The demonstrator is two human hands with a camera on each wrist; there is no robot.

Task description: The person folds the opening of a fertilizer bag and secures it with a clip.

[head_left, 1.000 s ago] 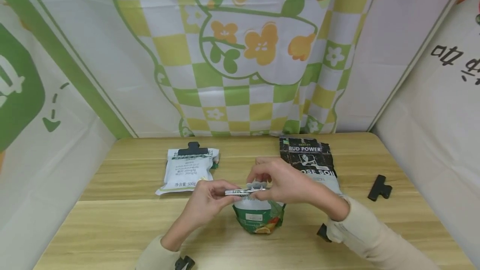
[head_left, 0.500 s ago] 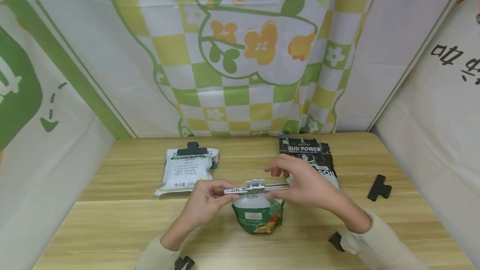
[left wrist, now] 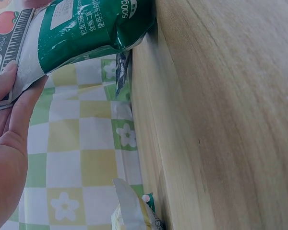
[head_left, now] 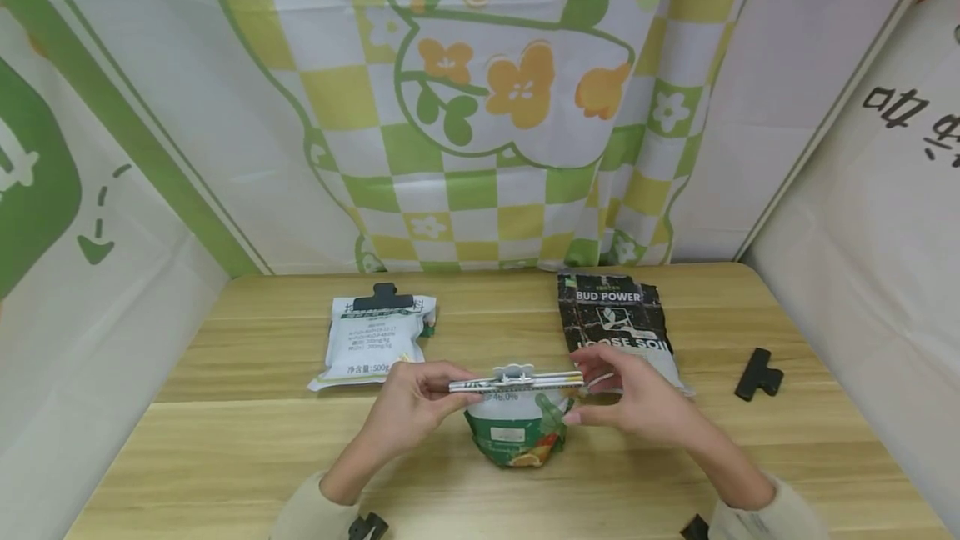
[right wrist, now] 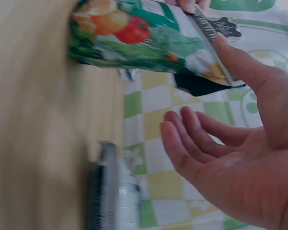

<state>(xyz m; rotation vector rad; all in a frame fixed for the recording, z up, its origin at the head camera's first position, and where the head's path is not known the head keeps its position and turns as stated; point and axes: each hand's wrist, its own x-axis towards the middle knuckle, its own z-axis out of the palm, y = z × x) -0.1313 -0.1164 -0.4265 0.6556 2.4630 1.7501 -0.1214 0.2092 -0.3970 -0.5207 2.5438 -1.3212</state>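
Note:
A green-and-white bag (head_left: 506, 433) with fruit pictures stands upright on the table in the middle of the head view. Across its flattened top edge sits a silver-grey clip (head_left: 514, 373), its lever standing up at the centre. My left hand (head_left: 411, 408) pinches the left end of this top, thumb in front and fingers behind, as the left wrist view also shows. At the right end, my right hand (head_left: 637, 407) has its thumb and fingers spread; in the right wrist view the thumb (right wrist: 245, 62) lies close along the clipped edge, the other fingers below and apart from the bag.
Back left lies a white bag (head_left: 375, 344) with a black clip (head_left: 384, 298) on its top. A black soil bag (head_left: 615, 315) lies behind my right hand. Another black clip (head_left: 759, 375) is on the wooden table (head_left: 225, 440) at the right. Patterned cloth (head_left: 480, 190) hangs behind.
The right hand has let go of the clip's lever and moved right to the end of the top edge, its fingers spreading. My left hand keeps its pinch, and the bag stays in place.

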